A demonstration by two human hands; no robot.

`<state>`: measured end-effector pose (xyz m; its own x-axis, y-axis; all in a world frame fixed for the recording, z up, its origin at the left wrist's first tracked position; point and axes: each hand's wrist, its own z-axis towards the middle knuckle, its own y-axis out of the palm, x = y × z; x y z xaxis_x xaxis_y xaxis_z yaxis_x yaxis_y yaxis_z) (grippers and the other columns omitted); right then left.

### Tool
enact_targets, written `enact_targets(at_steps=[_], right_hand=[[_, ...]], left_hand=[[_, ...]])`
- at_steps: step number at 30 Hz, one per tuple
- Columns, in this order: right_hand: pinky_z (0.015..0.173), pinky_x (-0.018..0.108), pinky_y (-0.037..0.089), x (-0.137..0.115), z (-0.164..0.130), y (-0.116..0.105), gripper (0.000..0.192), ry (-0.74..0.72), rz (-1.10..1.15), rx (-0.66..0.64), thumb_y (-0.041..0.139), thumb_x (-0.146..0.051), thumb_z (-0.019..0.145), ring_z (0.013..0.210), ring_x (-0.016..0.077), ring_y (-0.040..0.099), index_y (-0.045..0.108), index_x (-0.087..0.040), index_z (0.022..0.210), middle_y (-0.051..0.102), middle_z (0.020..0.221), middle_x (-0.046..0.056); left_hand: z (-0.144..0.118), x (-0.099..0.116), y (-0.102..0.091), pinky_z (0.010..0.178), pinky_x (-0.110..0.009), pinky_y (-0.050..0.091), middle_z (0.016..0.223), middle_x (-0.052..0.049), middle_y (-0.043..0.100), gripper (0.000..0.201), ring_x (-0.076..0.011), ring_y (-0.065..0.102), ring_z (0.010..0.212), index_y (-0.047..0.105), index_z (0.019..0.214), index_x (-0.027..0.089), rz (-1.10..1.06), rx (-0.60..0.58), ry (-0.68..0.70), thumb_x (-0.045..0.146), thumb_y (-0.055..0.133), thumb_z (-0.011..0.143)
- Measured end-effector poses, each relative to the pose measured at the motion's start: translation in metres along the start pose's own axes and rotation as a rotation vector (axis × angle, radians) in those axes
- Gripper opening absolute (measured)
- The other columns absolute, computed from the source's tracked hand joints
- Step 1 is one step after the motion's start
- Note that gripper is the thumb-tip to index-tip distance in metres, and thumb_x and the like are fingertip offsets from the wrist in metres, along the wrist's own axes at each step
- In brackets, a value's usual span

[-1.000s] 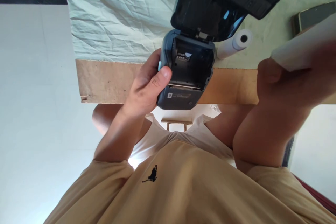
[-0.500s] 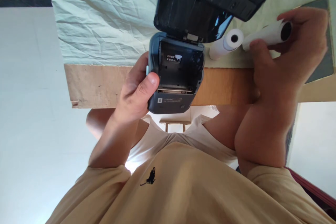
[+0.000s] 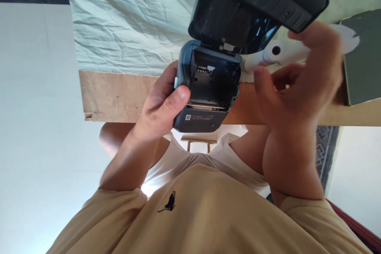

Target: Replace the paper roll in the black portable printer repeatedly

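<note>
In my left hand is a dark grey portable label printer, the thumb resting on its side edge. Its black lid is swung open, and the bay inside holds no roll. My right hand hovers to the right of the printer with thumb and fingers apart and nothing between them. Just beyond the thumb lies a white paper roll with a dark core hole. A second white roll is partly hidden behind my right hand; white paper shows past the knuckles.
A pale green cloth covers the table, whose bare wooden edge runs along the front. At the right lies a dark green flat panel. Below the edge are my legs and a small wooden stool.
My right hand has let go of the second roll and moved left towards the printer. The printer, still in my left hand, appears slightly further right as the view shifted.
</note>
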<state>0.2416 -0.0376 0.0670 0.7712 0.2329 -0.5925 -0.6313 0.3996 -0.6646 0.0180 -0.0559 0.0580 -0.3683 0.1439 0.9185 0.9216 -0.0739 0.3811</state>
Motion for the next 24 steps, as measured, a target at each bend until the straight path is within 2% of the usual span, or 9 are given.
enact_targets(at_steps=[2,4,7,10,12,14,16,19,24], right_hand=[[0.076,0.035,0.054,0.006,0.004,0.008,0.042,-0.114,-0.121,-0.106,0.068,-0.035,0.085,0.091,0.0208,0.068,0.063,-0.022,0.125,0.072,0.118,0.009],[0.087,0.039,0.056,0.013,0.006,0.012,0.043,-0.099,-0.163,-0.157,0.067,-0.027,0.085,0.095,0.0217,0.068,0.059,-0.022,0.126,0.071,0.113,0.008],[0.076,0.033,0.055,0.014,0.005,0.012,0.049,-0.072,-0.089,-0.174,0.064,-0.022,0.084,0.074,0.0148,0.063,0.054,-0.025,0.132,0.070,0.112,0.005],[0.085,0.034,0.056,0.008,0.003,0.009,0.045,-0.184,-0.014,-0.247,0.054,-0.011,0.082,0.091,0.0174,0.068,0.057,-0.025,0.125,0.071,0.114,0.005],[0.092,0.037,0.055,0.007,0.004,0.009,0.034,-0.255,0.023,-0.263,0.055,-0.014,0.083,0.103,0.0199,0.067,0.059,-0.023,0.116,0.070,0.111,0.005],[0.091,0.039,0.054,0.008,0.005,0.012,0.020,-0.286,0.034,-0.233,0.059,-0.026,0.089,0.102,0.0195,0.063,0.060,-0.021,0.108,0.067,0.104,0.004],[0.090,0.038,0.052,0.010,0.007,0.014,0.016,-0.291,0.019,-0.204,0.057,-0.032,0.095,0.101,0.0175,0.058,0.060,-0.018,0.101,0.061,0.097,0.003],[0.089,0.036,0.051,0.011,0.007,0.016,0.007,-0.270,0.019,-0.190,0.055,-0.021,0.093,0.098,0.0160,0.054,0.060,-0.018,0.097,0.056,0.092,0.002],[0.091,0.037,0.053,0.009,0.005,0.015,0.023,-0.254,0.062,-0.189,0.055,-0.013,0.087,0.101,0.0180,0.056,0.063,-0.022,0.106,0.060,0.102,0.004]], left_hand=[[0.000,0.003,-0.001,0.114,-0.054,0.054,0.114,-0.005,0.073,0.043,-0.0378,0.051,0.148,0.076,0.117,0.026,-0.002,-0.029,-0.016,0.059,0.060,0.093],[0.000,0.005,-0.001,0.117,-0.054,0.052,0.114,-0.004,0.073,0.042,-0.0367,0.050,0.149,0.076,0.117,0.027,-0.007,-0.040,-0.017,0.059,0.059,0.094],[-0.001,0.005,0.001,0.119,-0.054,0.050,0.113,-0.003,0.074,0.042,-0.0359,0.050,0.149,0.076,0.116,0.027,-0.011,-0.045,0.004,0.058,0.059,0.094],[-0.001,-0.001,0.000,0.117,-0.053,0.052,0.113,-0.004,0.073,0.043,-0.0365,0.049,0.150,0.076,0.115,0.025,0.001,-0.020,0.028,0.058,0.058,0.094],[0.001,-0.009,-0.006,0.113,-0.053,0.054,0.111,-0.005,0.073,0.046,-0.0373,0.050,0.149,0.074,0.116,0.025,0.030,-0.009,0.055,0.061,0.055,0.095],[0.006,-0.020,-0.015,0.108,-0.053,0.058,0.108,-0.005,0.072,0.049,-0.0380,0.052,0.147,0.072,0.120,0.026,0.076,-0.067,0.130,0.064,0.055,0.093],[0.011,-0.031,-0.025,0.100,-0.050,0.063,0.109,-0.004,0.072,0.053,-0.0383,0.054,0.145,0.068,0.127,0.029,0.129,-0.188,0.239,0.064,0.059,0.089],[0.017,-0.041,-0.034,0.092,-0.046,0.065,0.116,-0.005,0.071,0.054,-0.0372,0.054,0.145,0.062,0.134,0.029,0.169,-0.245,0.315,0.062,0.051,0.093],[0.022,-0.045,-0.036,0.088,-0.043,0.066,0.113,-0.005,0.072,0.053,-0.0355,0.057,0.142,0.062,0.133,0.030,0.199,-0.255,0.377,0.062,0.047,0.094]])
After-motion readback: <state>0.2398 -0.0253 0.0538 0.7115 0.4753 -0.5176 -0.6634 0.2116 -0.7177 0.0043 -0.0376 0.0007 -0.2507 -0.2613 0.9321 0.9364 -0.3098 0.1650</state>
